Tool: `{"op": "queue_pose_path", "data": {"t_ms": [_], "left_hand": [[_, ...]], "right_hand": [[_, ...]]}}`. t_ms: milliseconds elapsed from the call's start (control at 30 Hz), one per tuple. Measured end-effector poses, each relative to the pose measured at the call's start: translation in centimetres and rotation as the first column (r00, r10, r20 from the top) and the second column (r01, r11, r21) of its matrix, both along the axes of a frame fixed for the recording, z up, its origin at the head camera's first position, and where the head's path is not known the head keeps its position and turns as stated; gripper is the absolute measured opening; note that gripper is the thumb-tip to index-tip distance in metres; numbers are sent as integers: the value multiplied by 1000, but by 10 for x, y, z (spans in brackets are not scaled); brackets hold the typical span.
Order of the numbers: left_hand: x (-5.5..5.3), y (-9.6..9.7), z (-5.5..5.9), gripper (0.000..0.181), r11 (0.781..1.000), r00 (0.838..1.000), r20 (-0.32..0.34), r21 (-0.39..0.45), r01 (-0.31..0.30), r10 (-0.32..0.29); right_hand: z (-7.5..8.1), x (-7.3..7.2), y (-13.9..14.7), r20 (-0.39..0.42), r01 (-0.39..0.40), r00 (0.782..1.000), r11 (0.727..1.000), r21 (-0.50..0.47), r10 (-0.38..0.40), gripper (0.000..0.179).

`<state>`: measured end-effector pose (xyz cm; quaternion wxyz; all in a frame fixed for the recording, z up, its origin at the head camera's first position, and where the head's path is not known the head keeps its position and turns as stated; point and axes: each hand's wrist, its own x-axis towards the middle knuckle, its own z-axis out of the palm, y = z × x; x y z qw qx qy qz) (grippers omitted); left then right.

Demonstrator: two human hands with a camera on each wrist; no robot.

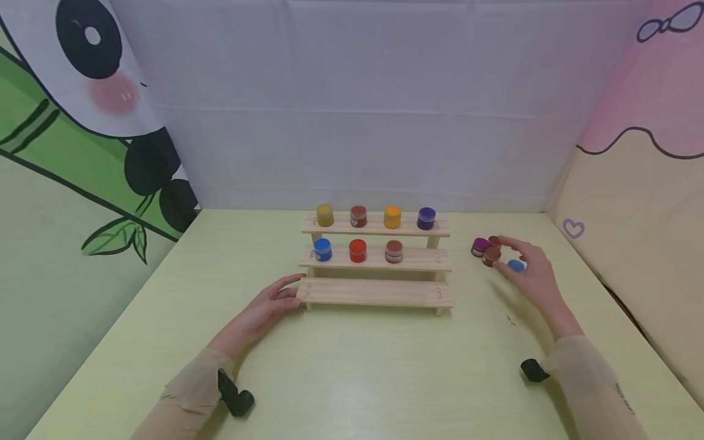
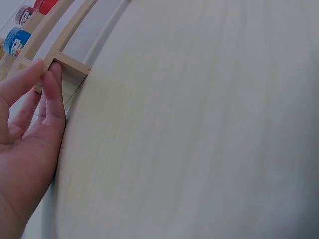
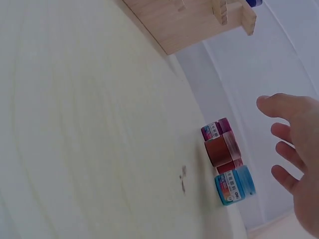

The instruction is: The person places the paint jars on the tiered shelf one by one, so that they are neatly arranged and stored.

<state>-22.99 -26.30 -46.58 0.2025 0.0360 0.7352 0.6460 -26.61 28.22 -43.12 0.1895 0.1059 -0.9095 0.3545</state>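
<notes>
At the left end of the lowest step of a wooden tiered rack (image 1: pixel 374 292), my left hand (image 1: pixel 266 310) pinches the board, thumb and fingers around its end in the left wrist view. My right hand (image 1: pixel 530 272) hovers with spread fingers over a small cluster of paint jars right of the rack. That cluster has a purple jar (image 1: pixel 480 246), a brown jar (image 1: pixel 490 257), a dark red jar (image 1: pixel 495 241) and a blue jar (image 1: pixel 516 265), partly hidden by the hand. The right wrist view shows a gap between the fingers and the blue jar (image 3: pixel 232 188).
Several paint jars, including an orange one (image 1: pixel 392 217), line the rack's top step. The middle step bears a blue jar (image 1: pixel 322 250), a red jar (image 1: pixel 357 251) and a reddish-brown jar (image 1: pixel 393 252). Small brown specks (image 1: pixel 511 320) mark the table (image 1: pixel 352 373). A pale cloth (image 1: pixel 357 110) hangs behind.
</notes>
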Motion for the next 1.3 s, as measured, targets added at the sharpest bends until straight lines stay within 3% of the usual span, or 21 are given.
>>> {"op": "queue_pose_path", "data": {"t_ms": [333, 733, 1000, 1300], "left_hand": [[-1, 0, -2, 65, 1000, 1000, -13, 7, 0, 0], [1, 1, 0, 64, 1000, 1000, -10, 5, -8, 8], [0, 1, 0, 65, 1000, 1000, 0, 2, -12, 12], [-3, 0, -3, 65, 1000, 1000, -11, 11, 1, -1]], "right_hand": [[-13, -6, 20, 133, -75, 989, 996, 55, 67, 61], [-22, -7, 33, 334, -54, 940, 998, -44, 66, 71], [-31, -8, 46, 340, -51, 938, 997, -50, 65, 66], [-35, -8, 57, 391, -44, 917, 994, -104, 81, 64]]}}
